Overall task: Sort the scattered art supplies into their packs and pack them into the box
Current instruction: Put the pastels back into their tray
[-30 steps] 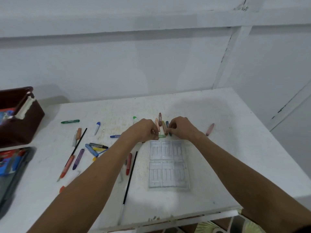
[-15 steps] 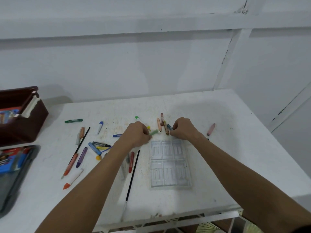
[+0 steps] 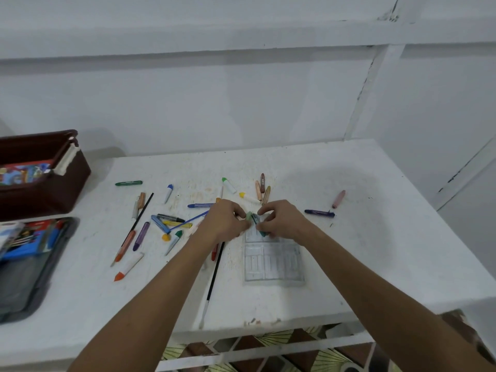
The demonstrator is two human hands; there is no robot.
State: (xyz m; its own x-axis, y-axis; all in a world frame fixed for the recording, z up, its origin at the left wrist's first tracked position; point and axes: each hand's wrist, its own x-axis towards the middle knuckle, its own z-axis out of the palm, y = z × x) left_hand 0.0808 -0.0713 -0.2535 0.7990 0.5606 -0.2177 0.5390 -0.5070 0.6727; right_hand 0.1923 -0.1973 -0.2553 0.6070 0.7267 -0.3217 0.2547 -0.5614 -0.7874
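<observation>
Left hand, right hand meet fingertip to fingertip, curled, pinching small green crayons between them; count unclear, blurred. Clear plastic tray just below fingers, far end hidden under hands. Brown box well left of left fingers, cut off by frame edge.

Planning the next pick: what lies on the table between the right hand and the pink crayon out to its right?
In the head view, one dark blue crayon lies flat between the right hand and the pink crayon; the table around it is otherwise bare.
</observation>
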